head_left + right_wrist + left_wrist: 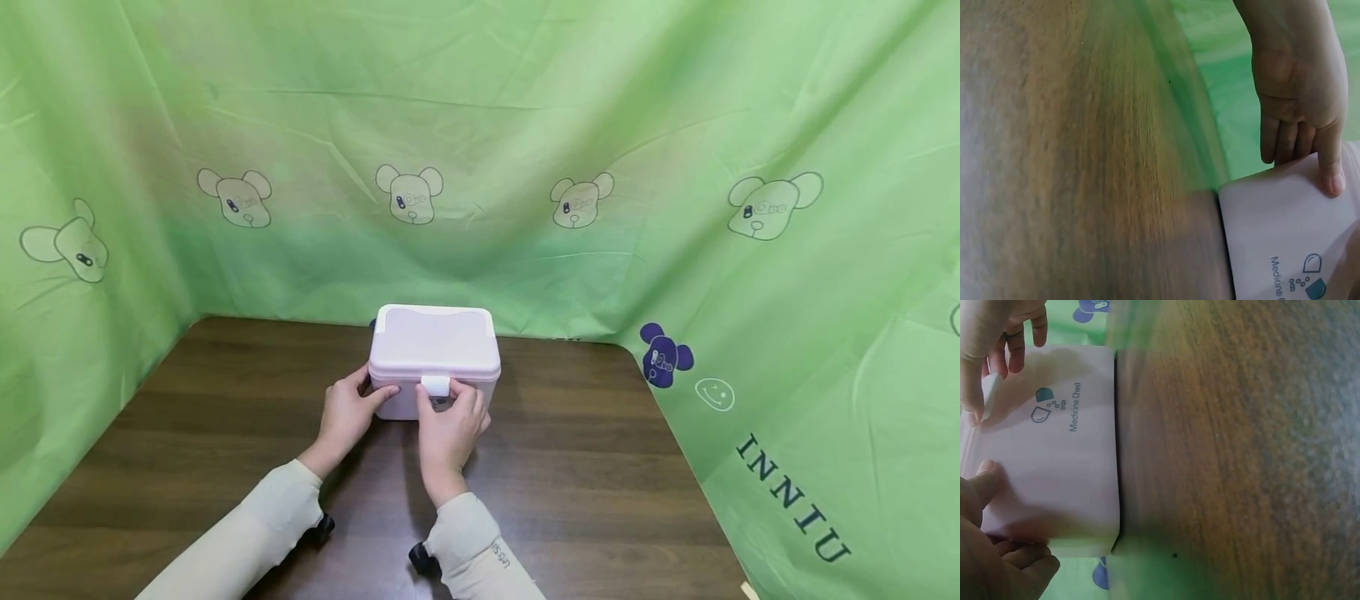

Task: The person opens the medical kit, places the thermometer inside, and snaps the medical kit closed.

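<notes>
A pale pink medicine chest (433, 342) stands on the table with its lid down. Its front bears the printed words "Medicine Chest" and a capsule drawing, seen in the left wrist view. My left hand (347, 417) grips the chest's left front corner, thumb on the front face and fingers against the side. At the middle of the front, the thumb and forefinger of my right hand (450, 429) pinch the white latch (435, 385) from either side. In the left wrist view this latch (990, 395) juts out from the front. Its catch underneath is hidden.
The dark wooden table (585, 483) reaches back to a green curtain (495, 108) printed with bear heads, which hangs behind and along both sides. The chest stands near the table's back edge. A small pale object (748, 590) shows at the lower right.
</notes>
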Available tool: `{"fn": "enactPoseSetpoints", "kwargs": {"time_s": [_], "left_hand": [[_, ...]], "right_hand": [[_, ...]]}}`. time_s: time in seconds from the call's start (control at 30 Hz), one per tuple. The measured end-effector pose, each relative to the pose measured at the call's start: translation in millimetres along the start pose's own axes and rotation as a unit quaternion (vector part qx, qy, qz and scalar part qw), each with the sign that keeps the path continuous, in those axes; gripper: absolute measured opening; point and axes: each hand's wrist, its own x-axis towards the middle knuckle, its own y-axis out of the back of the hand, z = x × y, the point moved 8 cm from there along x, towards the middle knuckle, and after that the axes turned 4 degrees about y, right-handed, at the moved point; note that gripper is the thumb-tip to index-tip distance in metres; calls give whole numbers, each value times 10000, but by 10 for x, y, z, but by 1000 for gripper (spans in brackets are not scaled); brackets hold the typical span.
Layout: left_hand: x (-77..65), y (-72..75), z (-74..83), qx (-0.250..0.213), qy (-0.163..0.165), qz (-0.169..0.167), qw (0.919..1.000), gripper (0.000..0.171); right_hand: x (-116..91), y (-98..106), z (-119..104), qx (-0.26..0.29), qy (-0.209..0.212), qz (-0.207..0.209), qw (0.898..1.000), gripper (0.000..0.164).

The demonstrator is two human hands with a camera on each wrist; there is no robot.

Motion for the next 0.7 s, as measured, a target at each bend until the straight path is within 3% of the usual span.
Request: {"fn": "enactPoseSetpoints", "kwargs": {"time_s": [0.43,0.7], "left_hand": [[6,15,22,-212,13,-8,9998,63],[13,-4,-5,-175,45,6,9998,65]], "right_hand": [[31,-40,-5,-206,345,26,9992,48],[39,-45,21,-198,193,-27,9996,47]]}}
